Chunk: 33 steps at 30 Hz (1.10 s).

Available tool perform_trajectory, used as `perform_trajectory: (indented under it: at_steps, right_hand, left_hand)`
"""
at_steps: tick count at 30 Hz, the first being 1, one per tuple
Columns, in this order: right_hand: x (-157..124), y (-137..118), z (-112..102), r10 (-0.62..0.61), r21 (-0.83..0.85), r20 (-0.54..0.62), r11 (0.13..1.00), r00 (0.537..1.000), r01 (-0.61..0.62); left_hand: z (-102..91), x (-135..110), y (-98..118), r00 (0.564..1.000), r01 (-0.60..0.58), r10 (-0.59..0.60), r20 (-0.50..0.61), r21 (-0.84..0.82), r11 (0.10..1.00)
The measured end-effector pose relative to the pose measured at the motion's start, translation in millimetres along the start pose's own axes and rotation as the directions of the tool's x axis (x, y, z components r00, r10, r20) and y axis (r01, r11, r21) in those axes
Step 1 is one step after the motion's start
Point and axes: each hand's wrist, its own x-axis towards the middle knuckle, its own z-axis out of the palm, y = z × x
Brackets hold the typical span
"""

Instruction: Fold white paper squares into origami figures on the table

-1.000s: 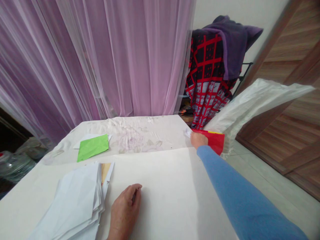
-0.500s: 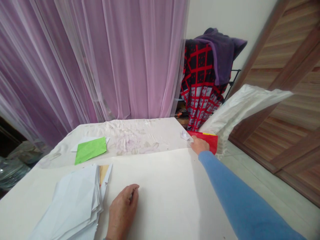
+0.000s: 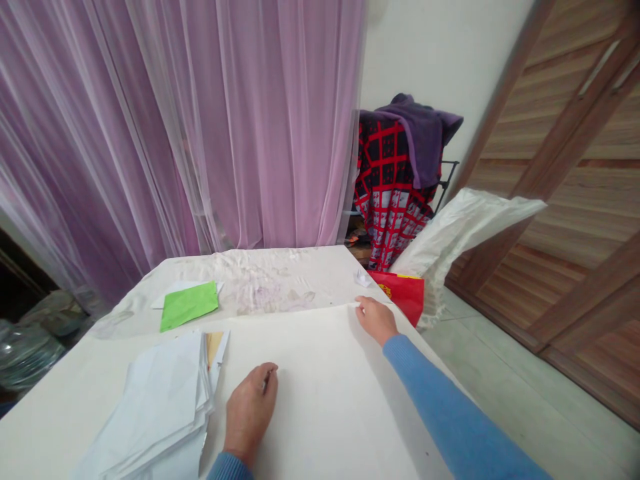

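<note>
My left hand (image 3: 251, 407) rests on the white sheet (image 3: 320, 380) that covers the near part of the table. Its fingers are closed around a small dark, shiny thing, mostly hidden in the grip. Right of the middle, my right hand (image 3: 376, 320) is over the sheet's far edge, fingers loosely stretched, with nothing visible in them. A crumpled bit of white paper (image 3: 363, 278) lies just beyond those fingertips, apart from them. Beside my left hand is a stack of white papers (image 3: 160, 393), with a tan piece (image 3: 214, 347) showing at its edge.
A bright green paper (image 3: 190, 306) lies on a white one at the far left of the flowered tablecloth (image 3: 280, 283). Off the table's right edge are a red bag (image 3: 407, 293) and a white plastic bag (image 3: 450, 227). Purple curtains (image 3: 260, 120) hang behind.
My right hand has drawn back left and nearer from beside the red bag, leaving the crumpled paper on the table. My left hand keeps its grip. The view has shifted slightly.
</note>
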Motion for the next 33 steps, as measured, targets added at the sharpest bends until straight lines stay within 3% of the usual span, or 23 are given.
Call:
perform_trajectory:
  at_steps: [4,9,16,22,27,29,33]
  right_hand:
    - [-46,-27,4,-0.11,0.088,0.01,0.99,0.994,0.108]
    - [-97,-54,9,-0.136,0.176,-0.005,0.975,0.991,0.134]
    - [-152,-75,34,-0.094,0.378,-0.063,0.919,0.994,0.111]
    - [-162,-73,47,-0.111,0.364,-0.131,0.919,0.985,0.152]
    - [-159,-70,52,-0.118,0.349,-0.172,0.921,0.978,0.172]
    - [-159,-69,53,-0.115,0.346,-0.168,0.923,0.979,0.168]
    - [-158,-68,55,-0.121,0.341,-0.166,0.924,0.979,0.172]
  left_hand:
    - [-2.8,1,4,1.0,0.005,-0.006,0.022,0.042,0.999]
    - [-6.0,-1,9,0.999,-0.029,0.025,0.039,0.09,0.996]
    - [-8.8,-20,6,0.968,-0.251,0.247,0.048,0.13,0.959]
    - [-8.6,-47,-2,0.923,-0.384,0.379,0.061,0.119,0.916]
    - [-26.4,-60,-12,0.9,-0.435,0.426,0.091,0.121,0.892]
    - [-40.2,-60,-22,0.904,-0.427,0.424,0.051,0.145,0.893]
    - [-71.3,-54,-53,0.92,-0.32,0.365,-0.145,0.262,0.911]
